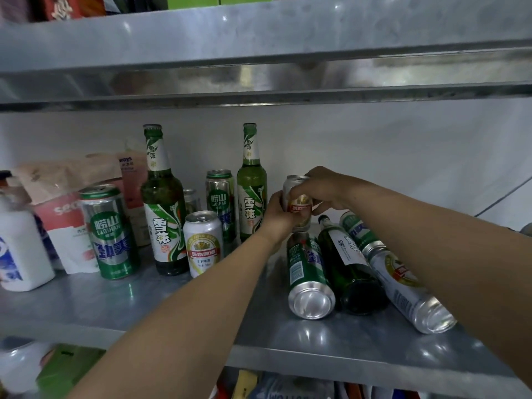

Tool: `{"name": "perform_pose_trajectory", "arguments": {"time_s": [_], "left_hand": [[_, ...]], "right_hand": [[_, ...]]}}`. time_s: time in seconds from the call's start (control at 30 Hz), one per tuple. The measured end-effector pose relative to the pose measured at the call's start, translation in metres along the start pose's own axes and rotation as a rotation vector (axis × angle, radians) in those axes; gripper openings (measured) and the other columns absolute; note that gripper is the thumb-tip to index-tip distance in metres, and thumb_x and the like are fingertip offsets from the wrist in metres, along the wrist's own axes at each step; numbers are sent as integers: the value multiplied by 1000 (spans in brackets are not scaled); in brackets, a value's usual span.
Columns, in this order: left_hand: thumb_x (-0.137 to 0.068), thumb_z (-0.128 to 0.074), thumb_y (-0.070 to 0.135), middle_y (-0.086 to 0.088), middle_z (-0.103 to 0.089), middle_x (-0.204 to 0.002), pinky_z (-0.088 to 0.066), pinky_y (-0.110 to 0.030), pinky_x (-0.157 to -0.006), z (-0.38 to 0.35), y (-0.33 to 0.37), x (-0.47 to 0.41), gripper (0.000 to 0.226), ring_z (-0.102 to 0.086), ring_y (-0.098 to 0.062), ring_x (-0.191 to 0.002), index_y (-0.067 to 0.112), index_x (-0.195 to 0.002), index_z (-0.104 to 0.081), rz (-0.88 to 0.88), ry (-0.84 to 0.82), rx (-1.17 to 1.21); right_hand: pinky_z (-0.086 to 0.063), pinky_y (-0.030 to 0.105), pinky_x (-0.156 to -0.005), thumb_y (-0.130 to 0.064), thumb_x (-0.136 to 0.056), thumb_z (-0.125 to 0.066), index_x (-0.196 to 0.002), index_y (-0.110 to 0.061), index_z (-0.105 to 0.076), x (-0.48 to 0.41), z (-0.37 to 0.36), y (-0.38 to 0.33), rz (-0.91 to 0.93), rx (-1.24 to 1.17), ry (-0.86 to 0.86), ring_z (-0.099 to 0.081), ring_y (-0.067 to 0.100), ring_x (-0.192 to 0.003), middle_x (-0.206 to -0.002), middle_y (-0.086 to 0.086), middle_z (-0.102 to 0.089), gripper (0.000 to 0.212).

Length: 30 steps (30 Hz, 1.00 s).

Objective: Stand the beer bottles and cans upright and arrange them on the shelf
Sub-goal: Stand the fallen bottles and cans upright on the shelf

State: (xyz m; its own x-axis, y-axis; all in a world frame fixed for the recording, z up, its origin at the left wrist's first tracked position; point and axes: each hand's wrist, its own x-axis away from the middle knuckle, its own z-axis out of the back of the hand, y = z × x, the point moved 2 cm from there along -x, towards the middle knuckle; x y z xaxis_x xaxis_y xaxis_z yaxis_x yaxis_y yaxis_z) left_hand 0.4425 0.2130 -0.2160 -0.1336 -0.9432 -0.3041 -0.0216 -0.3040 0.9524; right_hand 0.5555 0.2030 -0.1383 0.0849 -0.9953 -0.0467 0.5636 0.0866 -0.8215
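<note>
At centre, our left hand (277, 215) and right hand (320, 188) curl round an upright, smooth cylindrical can (299, 203); the metal shelf (201, 308) gleams beneath.

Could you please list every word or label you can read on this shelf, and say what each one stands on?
"崂山 LAOSHAN": tall green-and-silver can at left and tall green can farther back.
"雪花": nearer green glass bottle and farther green glass bottle.
"燕京啤酒": short white can.
"sec": red-and-white pouch, cut off.
"ways": pink packet, cut off.
Too blurred to read: small silver can with a red band; fine print on the lying green can.
</note>
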Motion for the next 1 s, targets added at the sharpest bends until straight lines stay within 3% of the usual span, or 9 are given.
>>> {"name": "perform_pose_trajectory", "arguments": {"time_s": [0.17, 0.33, 0.47, 0.6, 0.87, 1.0], "left_hand": [[-79, -72, -1, -13, -65, -120, -51, -21, -75, 5, 2, -1, 51, -63, -23, -105, 3, -126, -53, -36, 62, -70], [-81, -71, 10, -13, -67, -116, -50, -33, -87, 5, -2, 3, 42, -62, -28, -105, 4, -121, -58, 12, 169, -235], [-86, -67, 16, -9, -67, -111, -49, -31, -85, 8, -14, 6, 32, -62, -26, -102, 9, -116, -60, 88, 180, -280], [-87, -65, 17, -10, -68, -107, -48, -29, -81, 13, -19, 6, 27, -64, -28, -101, 10, -113, -63, 130, 173, -315], [-84, -68, 17, -14, -67, -110, -52, -35, -88, 16, -24, 8, 35, -63, -29, -102, 6, -116, -62, 191, 167, -314], [-84, -70, 19, -10, -67, -110, -48, -28, -80, 17, -24, 11, 34, -63, -26, -100, 8, -115, -62, 184, 172, -320]], "right_hand": [[-56, 39, -70, -29, -57, -83, -98, 1, -64, 3, -12, -9, 32, 99, 117, -69, 33, -89, -95, 21, -69, 54], [-46, 26, -52, -25, -70, -79, -86, -4, -58, -2, -23, -9, 17, 148, 211, -57, 19, -66, -80, 11, -59, 34], [-40, 25, -46, -25, -71, -80, -76, -9, -52, -7, -31, -6, -3, 179, 237, -53, 17, -62, -77, 8, -56, 33], [-42, 26, -47, -27, -72, -80, -74, -11, -49, -10, -38, -3, -32, 212, 226, -53, 16, -61, -75, 7, -55, 35], [-45, 28, -51, -31, -74, -80, -74, -8, -48, -10, -47, -1, -91, 267, 179, -55, 19, -59, -73, 10, -56, 39], [-46, 27, -53, -32, -75, -79, -79, -8, -50, -5, -50, -3, -117, 272, 142, -55, 18, -66, -77, 9, -56, 38]]}}
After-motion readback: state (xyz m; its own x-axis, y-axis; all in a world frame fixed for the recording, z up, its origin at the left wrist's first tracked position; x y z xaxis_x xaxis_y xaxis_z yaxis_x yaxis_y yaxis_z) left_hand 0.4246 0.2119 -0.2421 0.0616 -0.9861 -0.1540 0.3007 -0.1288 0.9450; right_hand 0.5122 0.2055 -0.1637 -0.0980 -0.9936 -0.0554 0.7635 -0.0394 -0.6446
